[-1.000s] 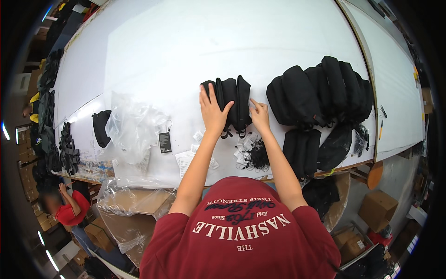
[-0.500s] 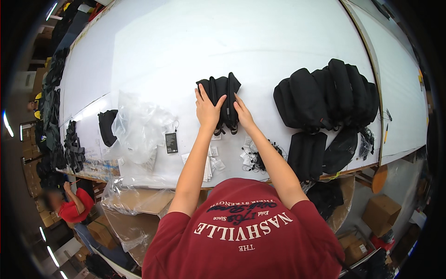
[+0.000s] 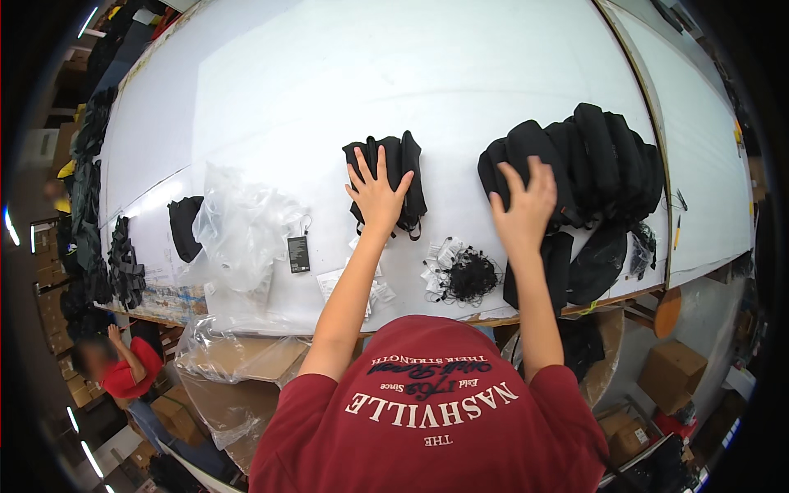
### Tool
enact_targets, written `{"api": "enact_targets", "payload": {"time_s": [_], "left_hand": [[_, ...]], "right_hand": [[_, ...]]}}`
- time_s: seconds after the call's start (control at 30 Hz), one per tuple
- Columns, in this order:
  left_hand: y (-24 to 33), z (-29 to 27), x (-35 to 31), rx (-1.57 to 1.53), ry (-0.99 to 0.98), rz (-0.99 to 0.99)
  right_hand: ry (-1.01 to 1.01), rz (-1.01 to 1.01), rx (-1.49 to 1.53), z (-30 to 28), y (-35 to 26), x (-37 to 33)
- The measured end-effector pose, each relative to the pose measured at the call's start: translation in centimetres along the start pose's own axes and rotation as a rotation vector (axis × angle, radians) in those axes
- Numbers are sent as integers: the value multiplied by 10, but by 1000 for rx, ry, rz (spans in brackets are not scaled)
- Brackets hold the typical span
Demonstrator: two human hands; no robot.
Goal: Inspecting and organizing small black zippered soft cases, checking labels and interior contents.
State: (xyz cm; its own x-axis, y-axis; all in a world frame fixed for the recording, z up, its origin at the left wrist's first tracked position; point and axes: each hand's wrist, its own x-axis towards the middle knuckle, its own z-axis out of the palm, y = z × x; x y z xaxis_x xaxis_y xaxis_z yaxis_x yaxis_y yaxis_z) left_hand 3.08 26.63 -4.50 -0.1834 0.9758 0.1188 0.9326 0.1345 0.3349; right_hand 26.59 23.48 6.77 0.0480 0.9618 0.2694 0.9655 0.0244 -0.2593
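Observation:
My left hand (image 3: 380,195) lies spread over a small set of black fabric pouches (image 3: 408,177) standing side by side on the white table. Its fingers are apart and rest on their tops. Off to the right, my right hand (image 3: 526,204) is open with fingers spread, at the near left side of a big row of black pouches (image 3: 604,156). The fingertips overlap the leftmost pouch; whether they touch it I cannot tell. Between my forearms lies a tangle of black cords (image 3: 472,276) with white tags (image 3: 444,256). Paper slips (image 3: 380,294) lie partly under my left forearm.
Clear plastic bags (image 3: 242,222) are heaped on the left beside a black tag (image 3: 298,254) and a black pouch (image 3: 185,228). More black pouches (image 3: 538,275) lie near the table's front edge. A cardboard box (image 3: 238,357) stands below it. A person in red (image 3: 136,366) is at far left.
My right hand has left the middle pouches and moved right to the large row. My left hand has stayed at the middle pouches, shifting onto their tops with fingers spread wider.

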Motion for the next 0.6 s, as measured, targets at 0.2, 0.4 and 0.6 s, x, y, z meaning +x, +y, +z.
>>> {"api": "enact_targets", "payload": {"time_s": [0.2, 0.4, 0.6], "left_hand": [[1, 3, 1, 22, 28, 7], [-3, 4, 2, 2, 6, -10], [6, -2, 6, -21, -73, -31]], "right_hand": [[-58, 119, -27, -17, 68, -9], [3, 347, 1125, 17, 10, -4], [-287, 325, 1310, 172, -40, -34]]}}
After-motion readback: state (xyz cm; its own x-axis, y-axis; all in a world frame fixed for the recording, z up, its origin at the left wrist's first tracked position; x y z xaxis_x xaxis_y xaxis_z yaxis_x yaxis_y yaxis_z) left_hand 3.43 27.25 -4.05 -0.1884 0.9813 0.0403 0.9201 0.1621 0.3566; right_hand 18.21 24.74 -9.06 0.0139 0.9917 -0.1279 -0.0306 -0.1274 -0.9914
